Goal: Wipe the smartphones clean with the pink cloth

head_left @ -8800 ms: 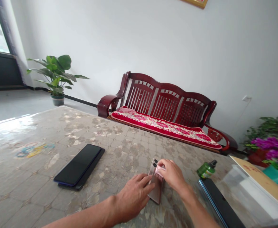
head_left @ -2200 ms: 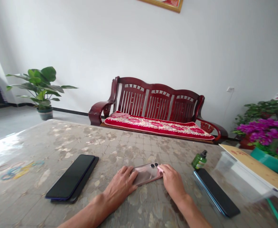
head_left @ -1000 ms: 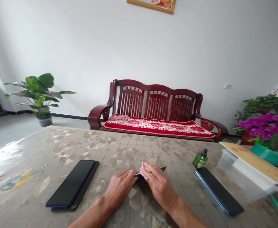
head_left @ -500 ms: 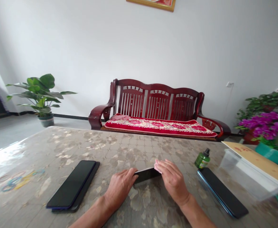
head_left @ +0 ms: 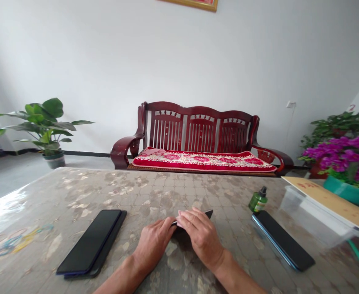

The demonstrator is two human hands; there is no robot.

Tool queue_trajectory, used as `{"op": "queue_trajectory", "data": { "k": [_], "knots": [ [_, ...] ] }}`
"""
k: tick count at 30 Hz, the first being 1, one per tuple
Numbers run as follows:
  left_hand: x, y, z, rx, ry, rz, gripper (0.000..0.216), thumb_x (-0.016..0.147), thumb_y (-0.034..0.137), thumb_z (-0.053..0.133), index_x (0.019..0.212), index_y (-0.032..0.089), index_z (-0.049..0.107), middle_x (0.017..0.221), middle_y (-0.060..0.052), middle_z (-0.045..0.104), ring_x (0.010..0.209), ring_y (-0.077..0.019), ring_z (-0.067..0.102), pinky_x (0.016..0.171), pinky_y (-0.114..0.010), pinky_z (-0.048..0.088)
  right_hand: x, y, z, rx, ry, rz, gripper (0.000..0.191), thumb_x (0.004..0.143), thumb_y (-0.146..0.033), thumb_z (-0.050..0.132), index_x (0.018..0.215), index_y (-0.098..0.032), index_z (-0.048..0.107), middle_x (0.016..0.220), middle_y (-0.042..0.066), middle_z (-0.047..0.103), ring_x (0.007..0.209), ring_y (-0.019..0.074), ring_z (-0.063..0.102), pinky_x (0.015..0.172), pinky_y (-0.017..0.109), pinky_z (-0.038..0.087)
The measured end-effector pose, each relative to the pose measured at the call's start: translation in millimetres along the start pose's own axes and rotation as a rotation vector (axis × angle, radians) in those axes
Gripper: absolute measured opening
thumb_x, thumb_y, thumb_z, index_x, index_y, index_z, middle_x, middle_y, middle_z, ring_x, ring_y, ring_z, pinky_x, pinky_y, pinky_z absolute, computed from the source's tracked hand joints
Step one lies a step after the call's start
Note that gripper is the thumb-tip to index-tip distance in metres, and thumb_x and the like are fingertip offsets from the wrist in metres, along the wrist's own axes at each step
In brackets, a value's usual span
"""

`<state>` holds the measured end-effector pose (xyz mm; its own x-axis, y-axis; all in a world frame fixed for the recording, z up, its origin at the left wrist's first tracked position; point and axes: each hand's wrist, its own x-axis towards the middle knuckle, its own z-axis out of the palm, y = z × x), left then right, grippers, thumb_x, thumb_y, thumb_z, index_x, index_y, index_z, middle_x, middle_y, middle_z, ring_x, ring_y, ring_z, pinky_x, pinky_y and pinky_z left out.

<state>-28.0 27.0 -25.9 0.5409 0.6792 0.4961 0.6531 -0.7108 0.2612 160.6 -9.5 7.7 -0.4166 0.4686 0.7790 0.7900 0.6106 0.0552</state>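
Note:
A dark phone [head_left: 209, 213] is held up off the table at a tilt, with only its far right corner and part of its near side showing. Gripping its left end between thumb and fingers is my left hand [head_left: 153, 241]. My right hand [head_left: 203, 237] lies over the phone's middle, fingers bent together across its upper edge. The pink cloth in that hand is almost wholly covered by the fingers now. To the left, two dark phones [head_left: 90, 241] lie one on top of the other.
On the right are a phone stack [head_left: 285, 241], a green bottle [head_left: 258, 200] with a black top and a clear plastic box [head_left: 313, 220] under a tan board. Rubber bands [head_left: 18, 241] lie at the left. A wooden bench [head_left: 198, 130] stands beyond the table.
My right hand has slid left along the phone with the pink cloth, uncovering the phone's right corner. My left hand keeps its grip. The view has shifted slightly.

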Motion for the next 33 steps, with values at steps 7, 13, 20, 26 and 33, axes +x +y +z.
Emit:
{"op": "queue_trajectory", "data": {
  "k": [7,13,20,26,33],
  "knots": [
    [-0.1,-7.5,4.1,0.020,-0.024,-0.035,0.019,0.102,0.028,0.035,0.102,0.024,0.053,0.078,0.001,0.069,0.072,-0.0165,0.070,0.063,-0.022,0.048,-23.0,40.1,-14.5,-0.054,0.066,0.083,0.026,0.097,-0.016,0.051,0.115,-0.024,0.068,0.109,0.004,0.073,0.101,0.0160,0.068,0.104,0.039,0.050],
    [0.4,-4.5,1.1,0.043,-0.059,-0.059,0.019,0.101,0.026,0.034,0.101,0.024,0.053,0.080,-0.001,0.070,0.073,-0.0177,0.070,0.064,-0.024,0.049,-22.0,33.1,-11.5,-0.064,0.080,0.105,0.025,0.096,-0.014,0.052,0.113,-0.022,0.068,0.110,0.004,0.073,0.102,0.0174,0.067,0.104,0.040,0.050],
    [0.0,-0.9,-2.9,-0.018,-0.041,-0.024,0.020,0.102,0.028,0.032,0.100,0.025,0.052,0.082,0.000,0.070,0.076,-0.0168,0.070,0.066,-0.023,0.049,-4.6,1.9,0.7,0.003,0.028,0.040,0.026,0.098,-0.017,0.050,0.116,-0.022,0.067,0.112,0.003,0.072,0.104,0.0167,0.066,0.107,0.038,0.047],
    [-0.1,-2.8,-2.6,-0.006,-0.063,-0.051,0.021,0.102,0.028,0.031,0.103,0.024,0.052,0.082,-0.001,0.071,0.076,-0.0180,0.071,0.066,-0.025,0.050,-22.8,35.7,-14.7,-0.053,0.075,0.105,0.023,0.097,-0.016,0.051,0.112,-0.022,0.068,0.111,0.004,0.072,0.103,0.0167,0.067,0.105,0.040,0.049],
    [1.6,-1.9,-3.0,-0.008,-0.072,-0.089,0.019,0.100,0.028,0.035,0.105,0.025,0.053,0.084,-0.001,0.072,0.077,-0.0183,0.071,0.067,-0.025,0.050,-23.3,31.2,-10.8,-0.059,0.095,0.125,0.025,0.097,-0.015,0.051,0.113,-0.023,0.068,0.112,0.004,0.072,0.104,0.0171,0.067,0.105,0.042,0.048]
  ]
}}
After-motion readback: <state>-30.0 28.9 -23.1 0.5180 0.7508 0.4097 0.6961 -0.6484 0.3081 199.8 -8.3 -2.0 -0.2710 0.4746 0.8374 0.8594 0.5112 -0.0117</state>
